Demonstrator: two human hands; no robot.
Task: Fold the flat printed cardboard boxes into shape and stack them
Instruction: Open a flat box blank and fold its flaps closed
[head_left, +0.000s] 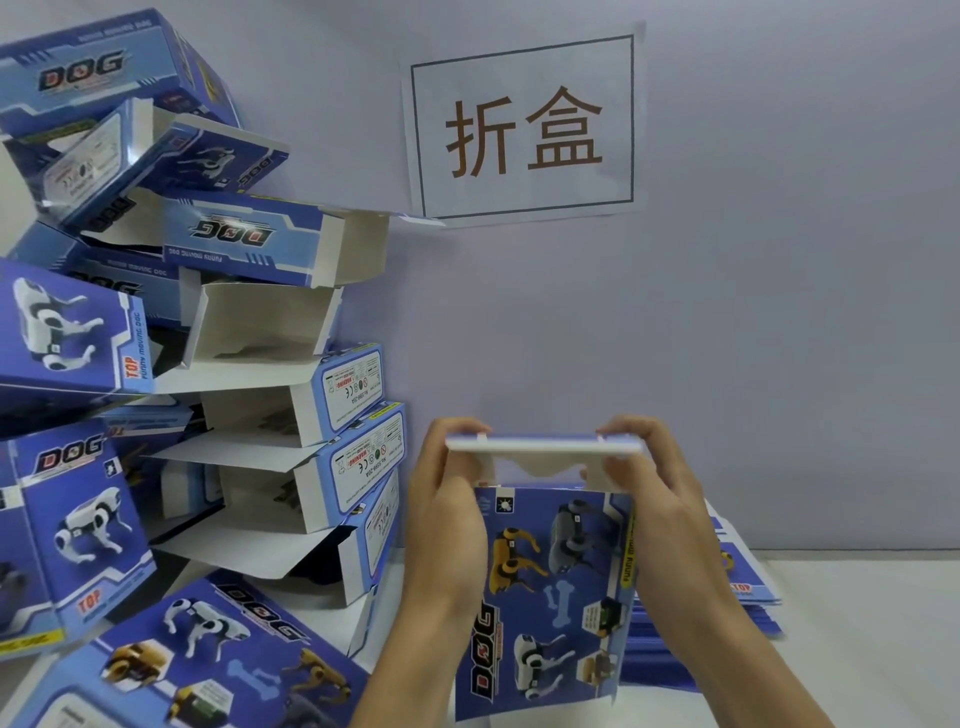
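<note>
1. The left hand (447, 499) grips the far left corner of the box in hand (550, 587), fingers curled over the top flap's edge and thumb along the near side. It seems to steady that corner while the flap is bent.

2. The right hand (649, 483) mirrors it at the far right corner, fingers wrapped over the flap and palm against the box's right side. With a grip at each end, the fold can likely be pressed down evenly along its whole width.

3. The box in hand is held above the near middle of the table (857, 649), its printed face with toy dogs turned toward the person. Its top flap (545, 446) lies nearly level, white edge showing, so the step in hand appears to be closing or tucking that end.

4. Just right of the hands, partly hidden behind the right wrist, a stack of flat boxes (748, 582) lies on the table. It sits within easy reach, probably as the supply for the next fold.

5. To the left rises a tall pile of folded boxes (270, 364), many with end flaps hanging open and several tilted. It leans unevenly, so adding another could unsettle it.

6. On the far wall a paper sign (524, 130) bears two large characters.
</note>
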